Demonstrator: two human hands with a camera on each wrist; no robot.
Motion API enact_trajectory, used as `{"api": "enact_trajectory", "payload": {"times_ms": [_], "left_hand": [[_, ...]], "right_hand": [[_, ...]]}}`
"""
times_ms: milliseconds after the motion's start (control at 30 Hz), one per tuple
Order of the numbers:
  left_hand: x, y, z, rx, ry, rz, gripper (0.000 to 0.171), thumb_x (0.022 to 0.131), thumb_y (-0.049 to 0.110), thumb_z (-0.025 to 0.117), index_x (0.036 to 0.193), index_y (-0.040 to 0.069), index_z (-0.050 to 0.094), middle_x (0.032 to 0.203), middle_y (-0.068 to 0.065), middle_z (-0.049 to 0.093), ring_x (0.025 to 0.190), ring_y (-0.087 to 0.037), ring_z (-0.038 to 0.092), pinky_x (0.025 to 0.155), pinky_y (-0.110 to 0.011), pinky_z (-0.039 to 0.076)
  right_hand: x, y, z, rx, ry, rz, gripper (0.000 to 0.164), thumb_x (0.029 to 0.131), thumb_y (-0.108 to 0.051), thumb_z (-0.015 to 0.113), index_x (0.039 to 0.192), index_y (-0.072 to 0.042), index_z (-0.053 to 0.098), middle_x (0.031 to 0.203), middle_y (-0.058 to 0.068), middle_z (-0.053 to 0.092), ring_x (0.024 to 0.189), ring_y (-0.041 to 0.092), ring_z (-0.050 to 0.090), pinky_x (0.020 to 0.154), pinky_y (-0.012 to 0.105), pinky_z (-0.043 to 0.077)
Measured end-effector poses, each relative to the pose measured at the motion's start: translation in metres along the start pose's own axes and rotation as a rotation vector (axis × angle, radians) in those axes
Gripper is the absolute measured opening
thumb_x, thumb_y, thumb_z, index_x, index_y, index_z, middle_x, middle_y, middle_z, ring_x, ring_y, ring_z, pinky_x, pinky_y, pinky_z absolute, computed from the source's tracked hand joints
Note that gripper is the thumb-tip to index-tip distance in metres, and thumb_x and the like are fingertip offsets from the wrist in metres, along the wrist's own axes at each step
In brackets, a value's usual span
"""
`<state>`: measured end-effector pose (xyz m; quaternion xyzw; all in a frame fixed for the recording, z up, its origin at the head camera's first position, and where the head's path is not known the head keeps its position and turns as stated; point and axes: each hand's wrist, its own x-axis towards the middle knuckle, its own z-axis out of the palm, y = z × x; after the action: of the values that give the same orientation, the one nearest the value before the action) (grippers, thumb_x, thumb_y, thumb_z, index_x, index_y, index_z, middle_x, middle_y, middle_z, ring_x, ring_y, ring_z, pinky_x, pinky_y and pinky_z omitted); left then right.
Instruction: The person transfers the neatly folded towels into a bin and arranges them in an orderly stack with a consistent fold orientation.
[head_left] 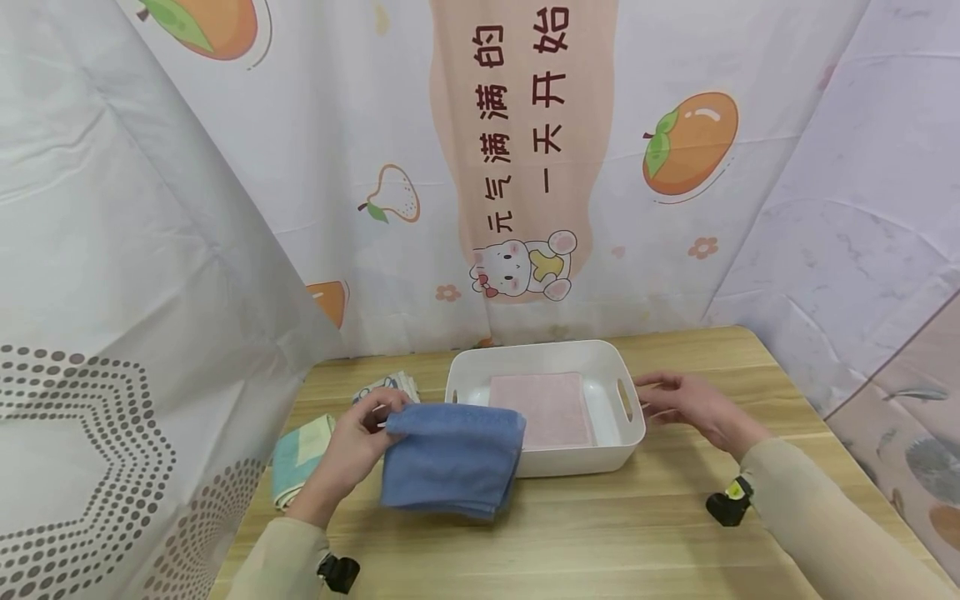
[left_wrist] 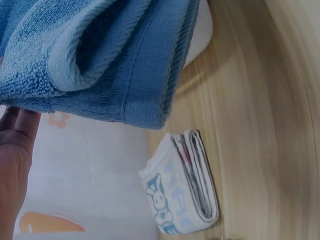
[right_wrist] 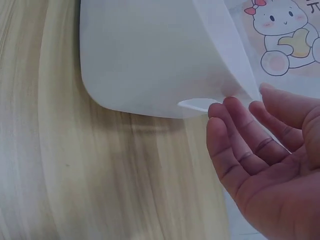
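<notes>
My left hand (head_left: 357, 443) pinches a folded blue towel (head_left: 453, 458) by its upper left corner. The towel hangs in front of the left part of a white basket (head_left: 581, 460) and overlaps its near rim in the head view. Inside the basket lies a flat pink towel (head_left: 540, 408). My right hand (head_left: 693, 406) is beside the basket's right end, fingers loosely bent and holding nothing. In the right wrist view, its fingertips (right_wrist: 216, 122) are close to the basket's handle slot (right_wrist: 200, 104).
On the wooden table (head_left: 600, 533), a folded teal and cream towel (head_left: 300, 458) lies at the left edge. Behind my left hand sits a folded white towel with a blue rabbit print (left_wrist: 182, 187). A printed curtain (head_left: 390, 275) hangs along the table's back edge.
</notes>
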<state>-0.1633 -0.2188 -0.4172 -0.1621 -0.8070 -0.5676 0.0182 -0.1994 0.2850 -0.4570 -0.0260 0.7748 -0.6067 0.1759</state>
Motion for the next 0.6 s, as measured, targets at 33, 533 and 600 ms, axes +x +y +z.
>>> {"api": "enact_trajectory", "payload": {"times_ms": [33, 533, 600], "left_hand": [[0.001, 0.001, 0.001, -0.013, -0.001, 0.0, 0.02, 0.094, -0.004, 0.069, 0.101, 0.012, 0.058, 0.118, -0.005, 0.063, 0.102, -0.02, 0.065, 0.077, -0.029, 0.056], [0.008, 0.009, 0.013, -0.032, 0.062, 0.049, 0.022, 0.091, -0.007, 0.071, 0.102, 0.009, 0.059, 0.118, -0.01, 0.062, 0.099, -0.022, 0.064, 0.08, -0.027, 0.055], [0.009, 0.01, 0.015, -0.034, 0.075, 0.048, 0.023, 0.091, -0.008, 0.07, 0.102, 0.009, 0.059, 0.12, -0.014, 0.061, 0.1, -0.022, 0.064, 0.08, -0.027, 0.055]], "right_hand": [[0.0, -0.001, 0.0, -0.009, 0.009, -0.004, 0.052, 0.101, -0.021, 0.065, 0.142, 0.009, 0.05, 0.125, 0.018, 0.069, 0.105, 0.024, 0.069, 0.092, 0.041, 0.057], [-0.009, -0.025, 0.01, -0.086, 0.111, -0.102, 0.057, 0.101, -0.035, 0.066, 0.144, 0.0, 0.053, 0.131, 0.02, 0.063, 0.113, 0.027, 0.065, 0.104, 0.047, 0.048], [-0.009, -0.027, 0.013, -0.077, 0.105, -0.125, 0.056, 0.101, -0.034, 0.066, 0.144, 0.0, 0.053, 0.131, 0.021, 0.064, 0.114, 0.03, 0.065, 0.102, 0.043, 0.051]]}}
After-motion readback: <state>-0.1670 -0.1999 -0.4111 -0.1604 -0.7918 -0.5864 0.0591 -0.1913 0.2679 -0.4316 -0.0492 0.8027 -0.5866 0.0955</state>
